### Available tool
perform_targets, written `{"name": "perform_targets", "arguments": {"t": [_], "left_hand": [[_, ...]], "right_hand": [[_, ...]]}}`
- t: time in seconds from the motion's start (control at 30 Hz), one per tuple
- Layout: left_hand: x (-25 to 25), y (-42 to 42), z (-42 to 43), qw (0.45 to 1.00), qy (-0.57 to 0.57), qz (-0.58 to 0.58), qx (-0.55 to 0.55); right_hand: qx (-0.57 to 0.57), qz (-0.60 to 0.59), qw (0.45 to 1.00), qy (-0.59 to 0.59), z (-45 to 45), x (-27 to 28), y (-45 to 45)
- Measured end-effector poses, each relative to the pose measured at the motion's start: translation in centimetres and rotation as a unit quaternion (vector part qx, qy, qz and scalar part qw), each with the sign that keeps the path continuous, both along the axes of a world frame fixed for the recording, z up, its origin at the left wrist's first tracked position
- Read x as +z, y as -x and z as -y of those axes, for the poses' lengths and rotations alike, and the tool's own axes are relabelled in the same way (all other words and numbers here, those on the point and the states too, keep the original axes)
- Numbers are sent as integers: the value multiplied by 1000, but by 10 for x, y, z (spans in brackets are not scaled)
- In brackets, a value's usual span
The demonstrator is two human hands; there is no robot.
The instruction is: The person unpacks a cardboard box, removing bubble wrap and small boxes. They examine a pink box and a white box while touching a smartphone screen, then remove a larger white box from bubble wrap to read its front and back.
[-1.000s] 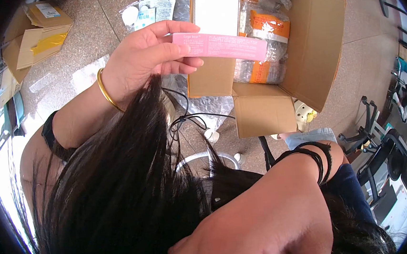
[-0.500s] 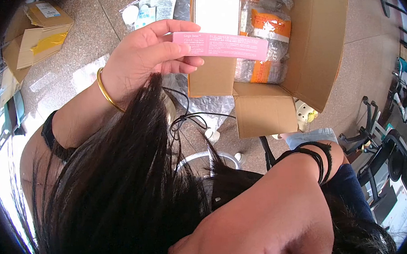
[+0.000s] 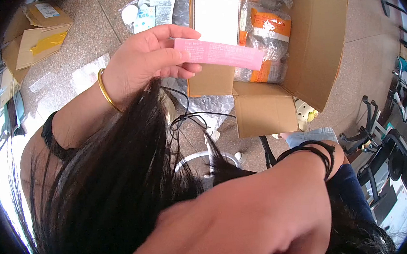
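Note:
My left hand (image 3: 152, 54), with a gold bangle (image 3: 107, 92) at its wrist, grips a narrow pink strip-shaped package (image 3: 224, 53) by its left end. The thumb lies on top and the fingers are behind it. Small white print covers its face. Below the strip, an open cardboard box (image 3: 319, 46) holds orange-labelled, plastic-wrapped packages (image 3: 269, 24). My right hand (image 3: 239, 219) is blurred, very near the camera at the bottom, beside long dark hair (image 3: 122, 190). Its back faces me and its fingers are hidden, so whether it holds anything does not show.
A white rectangular panel (image 3: 217, 11) stands at the box's left side. White and blue packets (image 3: 156, 9) lie on clear plastic wrap to its left. Another cardboard box (image 3: 43, 32) sits on the speckled floor at upper left. Black chairs (image 3: 392, 160) are at right.
The pink package has tilted, its right end dropping slightly. My right hand has swung left and a little upward at the bottom of the view.

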State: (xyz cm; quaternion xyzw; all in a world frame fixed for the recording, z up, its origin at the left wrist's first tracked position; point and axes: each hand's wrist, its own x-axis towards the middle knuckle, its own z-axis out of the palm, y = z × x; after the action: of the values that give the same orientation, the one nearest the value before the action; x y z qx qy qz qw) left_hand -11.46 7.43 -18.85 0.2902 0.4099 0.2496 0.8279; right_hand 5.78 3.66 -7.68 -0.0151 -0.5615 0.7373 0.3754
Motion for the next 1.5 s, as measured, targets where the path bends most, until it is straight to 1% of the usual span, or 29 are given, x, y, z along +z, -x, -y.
{"name": "perform_targets", "arguments": {"t": [0.07, 0.13, 0.23, 0.33, 0.43, 0.47, 0.5, 0.53, 0.57, 0.6, 0.63, 0.67, 0.7, 0.73, 0.8, 0.83, 0.9, 0.93, 1.0, 1.13, 1.23, 1.3, 1.33, 1.37, 1.43, 1.47, 1.5], "left_hand": [[0, 1, 1, 1000, 4, 9, -9], [3, 3, 0, 994, 40, 6, -103], [-2, 1, 8, 992, 56, 16, -116], [5, 0, 4, 994, 41, -9, -104], [9, 1, 1, 995, 33, -23, -91], [10, 3, -1, 995, 31, -24, -92], [10, 4, -1, 995, 28, -26, -90], [7, 5, 0, 994, 31, -43, -91], [4, 5, 1, 993, 34, -59, -94], [0, 6, 3, 993, 31, -58, -93], [-6, 10, 6, 994, 45, -37, -97], [-10, 12, 7, 993, 58, -16, -101], [-11, 13, 7, 993, 56, -17, -99], [-11, 14, 7, 993, 64, -7, -98], [-10, 13, 9, 992, 74, 3, -99], [-7, 12, 8, 993, 80, -7, -91], [-6, 11, 6, 993, 84, -18, -83], [-6, 11, 5, 993, 82, -8, -83], [-8, 13, 4, 993, 80, 1, -84], [-9, 13, 5, 994, 79, 3, -75], [-7, 13, 5, 995, 81, -1, -64], [-9, 14, 5, 995, 80, 0, -59], [-10, 15, 6, 995, 81, 10, -64], [-11, 15, 7, 994, 82, 22, -68], [-10, 15, 6, 993, 83, 19, -76], [-10, 15, 5, 993, 84, 16, -84], [-11, 15, 5, 993, 84, 16, -84]], "right_hand": [[-26, 34, 999, -28, 0, 2, -3], [-61, 84, 992, -66, 2, 9, -8], [-118, 161, 972, -122, 8, 23, -17], [-192, 243, 933, -183, 8, 39, -33], [-261, 329, 876, -236, 1, 43, -45], [-275, 368, 850, -259, -2, 35, -45], [-275, 365, 850, -262, -11, 27, -45], [-241, 384, 833, -316, -31, 6, -46], [-207, 403, 812, -368, -51, -18, -47], [-255, 404, 805, -351, -67, -53, -45], [-275, 446, 765, -374, -72, -91, -52], [-259, 462, 754, -387, -72, -107, -57], [-243, 478, 743, -401, -73, -117, -60], [-243, 477, 744, -401, -74, -127, -62], [-196, 494, 721, -445, -74, -139, -65], [-197, 495, 720, -445, -76, -140, -65], [-247, 518, 686, -447, -80, -142, -61], [-247, 518, 687, -447, -81, -143, -60], [-285, 516, 678, -439, -85, -143, -56], [-277, 510, 679, -449, -85, -149, -57], [-291, 497, 689, -439, -80, -143, -58], [-154, 461, 764, -425, -74, -127, -63], [-159, 445, 786, -398, -71, -121, -61], [-159, 446, 785, -399, -71, -121, -61], [-237, 450, 773, -379, -72, -124, -61], [-237, 450, 773, -380, -73, -129, -61], [-254, 470, 746, -398, -74, -136, -59]]}}
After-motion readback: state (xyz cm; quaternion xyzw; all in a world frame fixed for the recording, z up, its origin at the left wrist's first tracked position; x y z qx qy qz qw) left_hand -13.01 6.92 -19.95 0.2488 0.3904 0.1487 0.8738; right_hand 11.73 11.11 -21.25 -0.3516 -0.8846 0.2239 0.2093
